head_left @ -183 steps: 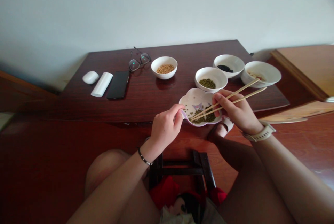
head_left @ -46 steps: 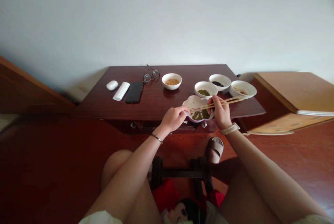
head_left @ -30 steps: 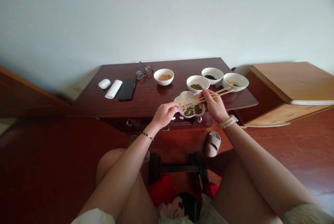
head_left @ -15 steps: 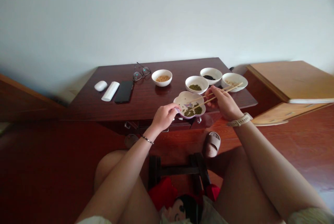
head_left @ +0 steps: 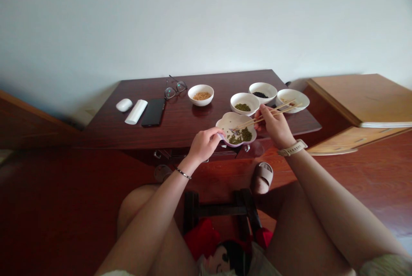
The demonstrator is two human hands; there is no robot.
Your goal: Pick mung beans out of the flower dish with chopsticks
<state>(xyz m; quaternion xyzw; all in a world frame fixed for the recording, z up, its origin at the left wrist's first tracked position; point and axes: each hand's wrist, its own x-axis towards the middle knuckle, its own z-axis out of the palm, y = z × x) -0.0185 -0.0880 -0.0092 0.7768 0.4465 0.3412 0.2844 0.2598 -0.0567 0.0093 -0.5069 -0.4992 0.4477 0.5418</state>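
Note:
My left hand (head_left: pixel 206 142) grips the left rim of a flower-shaped bowl (head_left: pixel 229 120) at the table's front edge. Green beans (head_left: pixel 241 136) lie mostly in the bowl's near and right part, with a few strays at the left. My right hand (head_left: pixel 273 125) is closed around a pair of chopsticks (head_left: pixel 283 109), whose tips reach into the bowl near its middle. Whether the tips pinch a bean is too small to tell. Just behind stands a white bowl (head_left: pixel 236 110) of green beans, with a bowl of black beans (head_left: pixel 260 95) and a bowl of pale pieces (head_left: pixel 304 101) to its right.
Another white bowl (head_left: pixel 201 102) holds yellowish beans. Eyeglasses (head_left: pixel 175 90), a dark phone (head_left: pixel 153 112), a white case (head_left: pixel 136 112) and a small white rounded object (head_left: pixel 124 105) lie on the left of the dark table (head_left: pixel 180 132). A wooden cabinet (head_left: pixel 363 95) stands at the right.
The chopstick tips have drawn together and shifted up toward the middle of the flower-shaped bowl. My left hand keeps its hold on the rim.

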